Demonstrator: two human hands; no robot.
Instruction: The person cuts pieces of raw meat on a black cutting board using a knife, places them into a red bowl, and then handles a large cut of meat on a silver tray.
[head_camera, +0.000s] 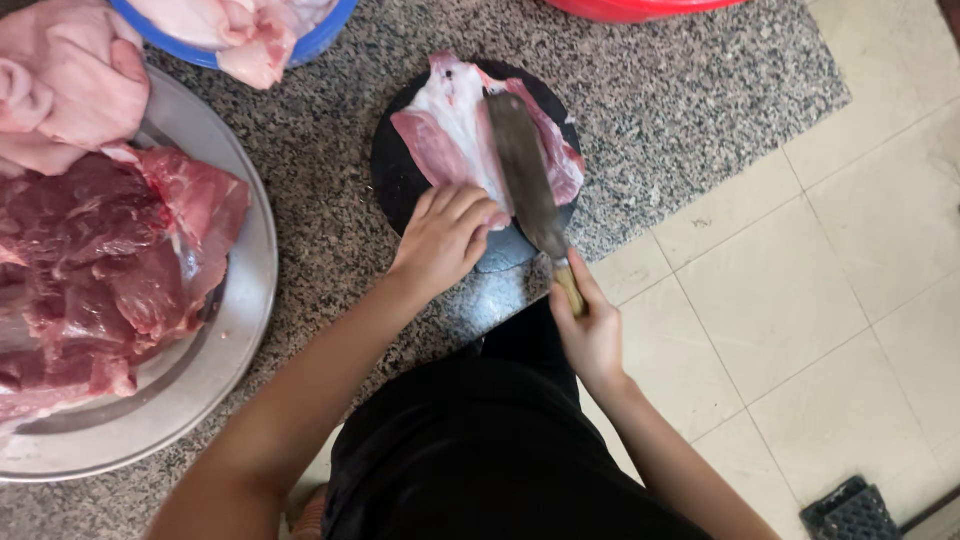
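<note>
A slab of pale pink meat (450, 140) with white fat lies on a round dark cutting board (400, 185) on a speckled granite slab. My left hand (445, 240) presses down on the meat's near edge, fingers curled. My right hand (588, 325) grips the wooden handle of a long cleaver (525, 175). The cleaver's blade lies across the meat, pointing away from me.
A large metal tray (215, 370) at the left holds dark red meat (100, 260) and pale pork skin (65, 85). A blue bowl (320, 42) of pale meat and a red basin (630, 8) sit at the far edge. Beige floor tiles (800, 300) spread to the right.
</note>
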